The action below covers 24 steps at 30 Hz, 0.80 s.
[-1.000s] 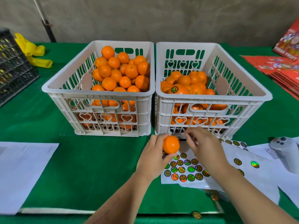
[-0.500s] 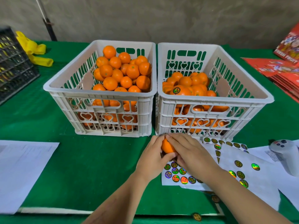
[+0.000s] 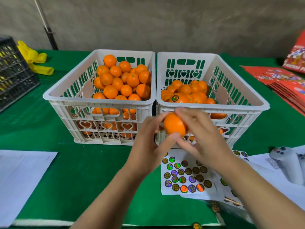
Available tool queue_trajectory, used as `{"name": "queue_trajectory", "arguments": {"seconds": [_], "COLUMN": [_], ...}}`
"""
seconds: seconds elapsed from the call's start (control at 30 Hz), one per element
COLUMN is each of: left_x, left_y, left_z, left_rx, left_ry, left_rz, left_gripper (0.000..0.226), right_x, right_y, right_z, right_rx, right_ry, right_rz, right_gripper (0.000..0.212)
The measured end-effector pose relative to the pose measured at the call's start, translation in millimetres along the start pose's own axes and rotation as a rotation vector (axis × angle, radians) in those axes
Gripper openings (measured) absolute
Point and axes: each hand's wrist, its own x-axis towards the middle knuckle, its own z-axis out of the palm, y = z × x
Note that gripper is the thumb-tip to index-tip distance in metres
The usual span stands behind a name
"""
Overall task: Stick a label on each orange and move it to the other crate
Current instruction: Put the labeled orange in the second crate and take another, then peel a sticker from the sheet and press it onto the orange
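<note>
Head view: both hands hold one orange (image 3: 174, 123) in the air, in front of the near wall of the right crate (image 3: 212, 107). The left hand (image 3: 149, 142) curls round it from the left and below; the right hand (image 3: 200, 138) grips it from the right, blurred. The left crate (image 3: 99, 103) is piled with oranges. A sticker sheet (image 3: 184, 177) lies below on the green table (image 3: 74, 176).

Both forearms come up from the bottom edge and converge at centre. Left hand (image 3: 146, 142) is raised, fingers curled, thumb and fingertips pinching the orange (image 3: 174, 123) from the left. Right hand (image 3: 199, 134) cups it from the right, fingers spread and motion-blurred.
</note>
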Motion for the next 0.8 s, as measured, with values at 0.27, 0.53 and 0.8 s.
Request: {"name": "queue_trajectory", "arguments": {"seconds": [0.27, 0.53, 0.8], "left_x": [86, 87, 85], "left_y": [9, -20, -27], "left_z": [-66, -55, -53], "left_rx": [0.585, 0.823, 0.853], "left_ry": [0.096, 0.097, 0.154], "left_rz": [0.071, 0.046, 0.104], "left_gripper": [0.027, 0.025, 0.020], "right_x": [87, 115, 145], "right_y": [72, 70, 82], "right_z": [-39, -22, -33], "right_rx": [-0.313, -0.036, 0.099], "right_ry": [-0.056, -0.522, -0.634], "right_rz": [0.374, 0.467, 0.487], "right_gripper": [0.082, 0.071, 0.016]}}
